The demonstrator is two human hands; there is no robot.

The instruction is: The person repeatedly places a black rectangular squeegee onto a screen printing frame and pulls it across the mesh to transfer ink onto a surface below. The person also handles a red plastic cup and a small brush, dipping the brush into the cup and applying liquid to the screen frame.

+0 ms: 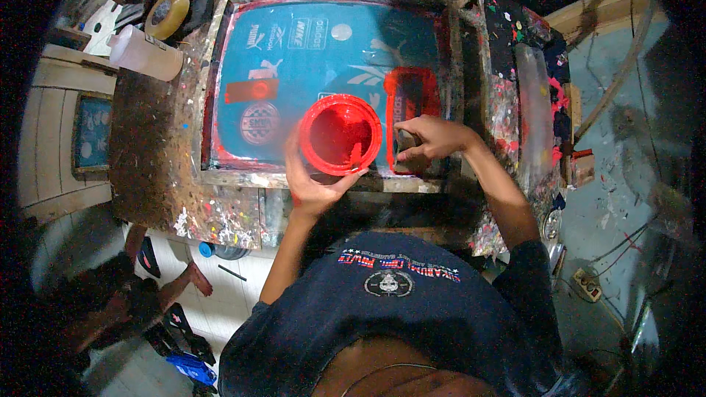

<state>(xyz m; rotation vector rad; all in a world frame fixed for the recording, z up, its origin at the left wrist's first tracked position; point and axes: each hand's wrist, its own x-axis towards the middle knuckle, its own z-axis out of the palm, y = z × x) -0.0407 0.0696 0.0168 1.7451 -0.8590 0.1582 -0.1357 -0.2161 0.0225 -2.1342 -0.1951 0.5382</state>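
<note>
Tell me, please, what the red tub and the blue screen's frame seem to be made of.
The red tub looks like shiny plastic, given its smooth, evenly round rim. The frame may be dull wood, given its flat bars; stains obscure any grain.

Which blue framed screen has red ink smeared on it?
The large screen beneath the red tub; the smaller screen, at far left, shows no visible red.

Left grip cupped, right grip clenched, forearms angled inward
</note>
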